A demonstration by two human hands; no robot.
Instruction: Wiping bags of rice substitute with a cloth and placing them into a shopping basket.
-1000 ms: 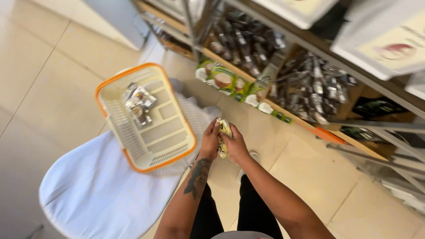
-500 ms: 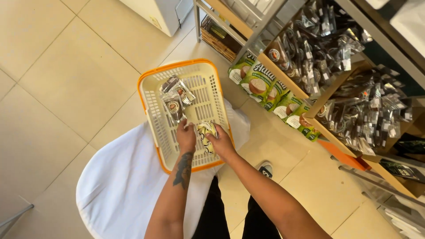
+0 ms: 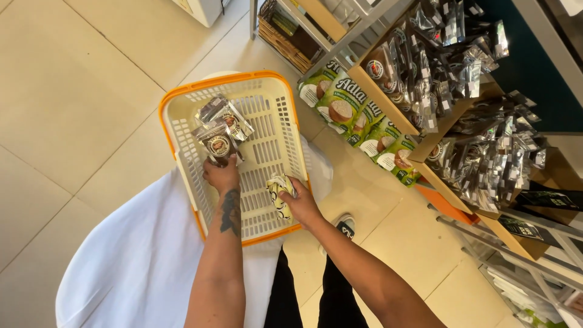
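**Hands at a shopping basket beside a shop shelf**

Basket (image 3: 182,136), cream plastic with an orange rim, serves as the landmark; it rests on a white cloth-covered surface (image 3: 133,267) that spreads below and to the left of it. Left hand (image 3: 221,176) lies inside the basket near its middle, fingers closed on the lower edge of a dark foil packet (image 3: 218,146) with a round label. A second, similar packet (image 3: 228,115) lies just above the first, toward the far end of the basket, overlapping it. Right hand (image 3: 302,203) sits at the near right corner of the basket, fingers wrapped narrowly around a small cream packet with dark markings (image 3: 279,194), which is held just above the basket floor; whether it touches the floor cannot be told. The two hands are near each other but apart, and both forearms enter from the bottom edge of the view.

To the right of the basket, on the tiled floor (image 3: 73,91), stands a row of green bags (image 3: 364,121) with a round picture on each, leaning against a wooden shelf unit (image 3: 388,103). Higher on that unit, farther right of the basket, hang many dark glossy sachets (image 3: 486,164). Below the basket, a dark shoe (image 3: 346,228) shows on the floor between the person's legs and the shelf.
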